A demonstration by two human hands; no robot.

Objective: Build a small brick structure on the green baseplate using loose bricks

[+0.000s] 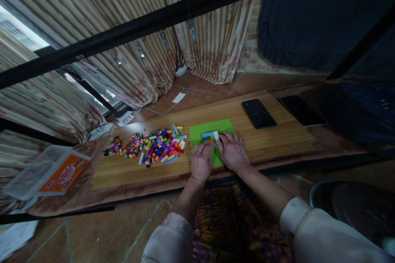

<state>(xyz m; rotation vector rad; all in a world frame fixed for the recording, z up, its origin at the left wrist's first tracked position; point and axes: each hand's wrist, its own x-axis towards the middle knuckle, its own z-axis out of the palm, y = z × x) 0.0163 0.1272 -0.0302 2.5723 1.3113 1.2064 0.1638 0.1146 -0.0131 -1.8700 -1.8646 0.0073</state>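
A bright green studded baseplate (226, 125) lies on the wooden board in front of me. On it sits a small group of toy bricks in light blue, white, green and orange (209, 134). My left hand (202, 161) rests at the near left side of these bricks, fingers curled and pressed against them by the orange one. From the right, my right hand (233, 151) has its fingers bent onto the bricks beside the white one. Both hands grip the group at its near edge. My fingers cover part of the bricks, so their full shape is hidden.
Loose toy bricks (160, 144) of many colours lie heaped left of the baseplate. A black phone (259, 113) is on the wooden board (123, 174), a dark tablet-like device (300, 110) farther right. At far left stands a clear plastic box (33, 168) with an orange label. A black bar (132, 28) crosses beyond.
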